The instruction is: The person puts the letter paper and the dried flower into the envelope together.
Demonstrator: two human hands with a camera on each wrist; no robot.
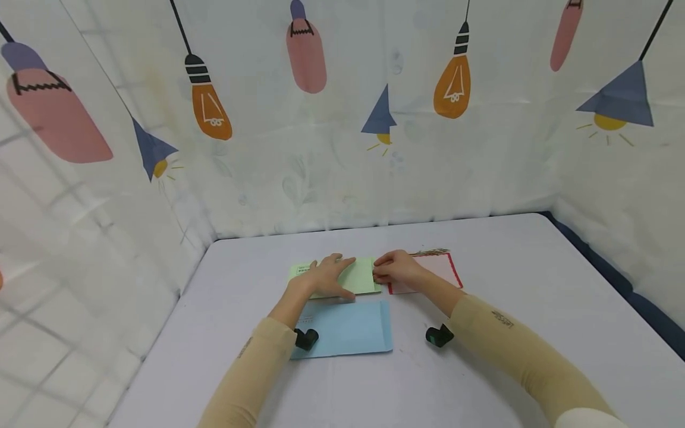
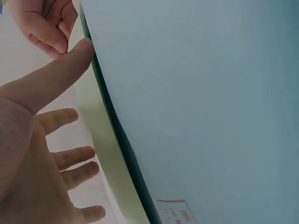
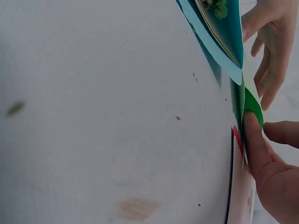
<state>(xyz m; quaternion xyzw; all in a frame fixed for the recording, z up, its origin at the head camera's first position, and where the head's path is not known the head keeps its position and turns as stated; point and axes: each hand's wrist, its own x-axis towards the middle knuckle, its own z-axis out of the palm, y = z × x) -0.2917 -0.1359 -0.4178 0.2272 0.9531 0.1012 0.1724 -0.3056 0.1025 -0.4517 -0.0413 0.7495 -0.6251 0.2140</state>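
Observation:
A pale green envelope lies on the table, with small printing at its upper left. My left hand is spread over it, fingers and thumb extended; the thumb reaches its near edge, close to the blue envelope. At the green envelope's right end, my right hand pinches the flap between thumb and fingers. The light blue envelope lies nearer to me; in the right wrist view its end gapes, with a leafy green thing inside.
A pink-white envelope with a red border lies partly under my right forearm. Thin dried stems show along its far edge. The white table meets a patterned curtain at the back. Small dark specks dot the tabletop.

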